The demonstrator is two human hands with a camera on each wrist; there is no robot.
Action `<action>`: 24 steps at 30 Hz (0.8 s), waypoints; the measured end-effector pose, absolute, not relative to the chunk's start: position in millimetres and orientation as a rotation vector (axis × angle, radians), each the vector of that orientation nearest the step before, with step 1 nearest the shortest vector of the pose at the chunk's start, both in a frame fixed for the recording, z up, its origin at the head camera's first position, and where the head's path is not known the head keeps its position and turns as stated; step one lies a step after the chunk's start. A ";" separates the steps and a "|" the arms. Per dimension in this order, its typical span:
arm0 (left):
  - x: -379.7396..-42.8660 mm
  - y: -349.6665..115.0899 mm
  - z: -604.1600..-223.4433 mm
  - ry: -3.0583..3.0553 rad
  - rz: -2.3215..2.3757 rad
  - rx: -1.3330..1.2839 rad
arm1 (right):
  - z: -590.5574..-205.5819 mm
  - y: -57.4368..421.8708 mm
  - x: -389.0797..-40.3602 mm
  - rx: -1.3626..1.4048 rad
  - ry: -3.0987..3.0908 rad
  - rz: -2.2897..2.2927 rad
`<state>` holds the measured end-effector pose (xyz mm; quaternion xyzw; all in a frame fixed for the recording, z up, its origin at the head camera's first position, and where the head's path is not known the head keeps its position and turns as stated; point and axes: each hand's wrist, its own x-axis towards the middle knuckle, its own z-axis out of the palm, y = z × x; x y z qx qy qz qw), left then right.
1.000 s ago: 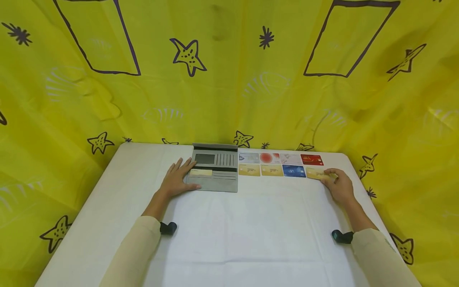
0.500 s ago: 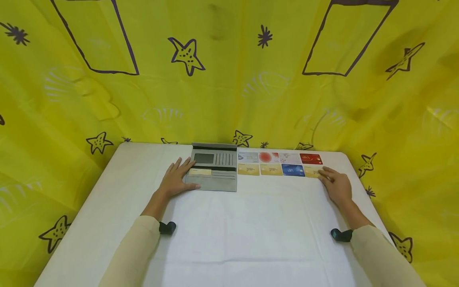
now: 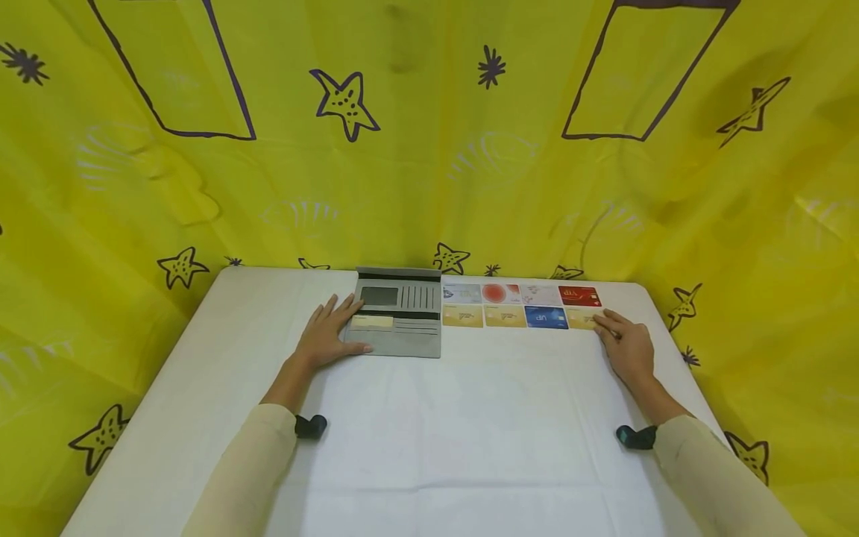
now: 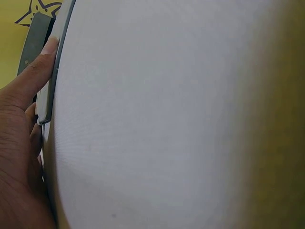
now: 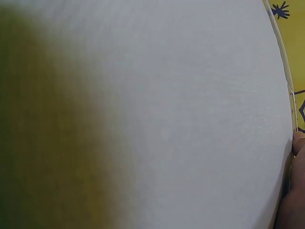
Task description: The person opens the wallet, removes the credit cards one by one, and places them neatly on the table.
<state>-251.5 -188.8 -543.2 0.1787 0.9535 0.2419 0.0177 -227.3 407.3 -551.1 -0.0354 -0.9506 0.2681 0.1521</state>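
An open grey wallet [image 3: 406, 344] lies at the back of the white table, with a gold card [image 3: 373, 321] in its left slot. My left hand [image 3: 325, 333] rests on the wallet's left side with fingers spread; in the left wrist view the thumb [image 4: 35, 71] lies over the wallet's edge. To the right, my right hand [image 3: 628, 349] touches the right end of another gold card [image 3: 580, 318], the last in the front row. That card lies flat, its right end covered by the fingertips. In the right wrist view only part of the right hand [image 5: 296, 179] shows.
Beside the wallet several cards lie in two rows. The front row has a blue VIP card [image 3: 546, 317] and gold cards; the back row ends in a red VIP card [image 3: 580, 296]. A yellow patterned curtain [image 3: 429, 171] hangs behind the white table [image 3: 470, 425].
My right hand has moved slightly left and set the gold card, earlier pinched and tilted, flat in line with the front row. My left hand stays on the wallet.
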 end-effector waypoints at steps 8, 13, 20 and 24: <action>-252.1 -189.0 -543.5 2.953 0.748 0.555 | -551.7 406.8 -226.8 -0.116 -2.711 0.798; -250.9 -190.5 -539.9 2.952 0.759 0.552 | -552.8 406.4 -230.0 -0.118 -2.700 0.821; -250.1 -189.5 -539.9 2.947 0.757 0.565 | -553.6 410.2 -225.9 -0.106 -2.662 0.824; -250.2 -188.5 -539.8 2.951 0.755 0.558 | -556.0 412.7 -227.2 -0.105 -2.654 0.826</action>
